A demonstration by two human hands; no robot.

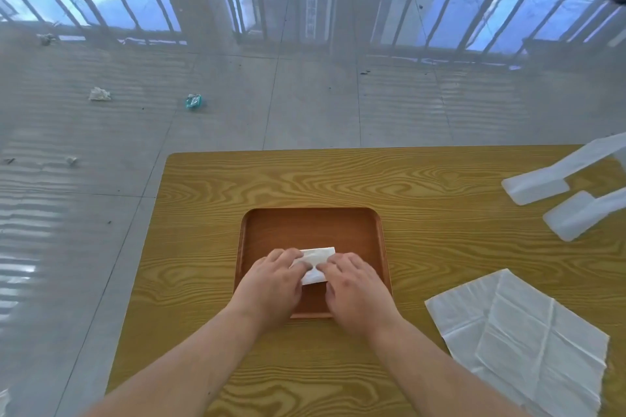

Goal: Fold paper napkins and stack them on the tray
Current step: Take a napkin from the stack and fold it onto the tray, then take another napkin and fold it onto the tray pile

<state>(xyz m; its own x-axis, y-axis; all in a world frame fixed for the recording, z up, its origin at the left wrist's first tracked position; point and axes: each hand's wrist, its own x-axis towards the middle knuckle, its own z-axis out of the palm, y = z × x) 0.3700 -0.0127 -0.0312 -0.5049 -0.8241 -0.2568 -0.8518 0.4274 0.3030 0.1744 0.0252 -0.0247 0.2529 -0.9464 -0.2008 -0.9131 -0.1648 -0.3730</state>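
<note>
1. Your left hand [276, 276] and right hand [352, 281] press flat, fingers [333, 262] spread, gripping nothing.
2. Under them, a folded napkin [316, 264] lies on the brown tray [311, 223].
3. Unfolded napkins [528, 342] lie right on the counter [210, 247].

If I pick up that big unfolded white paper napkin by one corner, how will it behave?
The unfolded white paper napkin is thin and creased, so it would likely droop limply. It looks very light, so a push would probably crumple it. A sheet this thin may tear easily.
</note>
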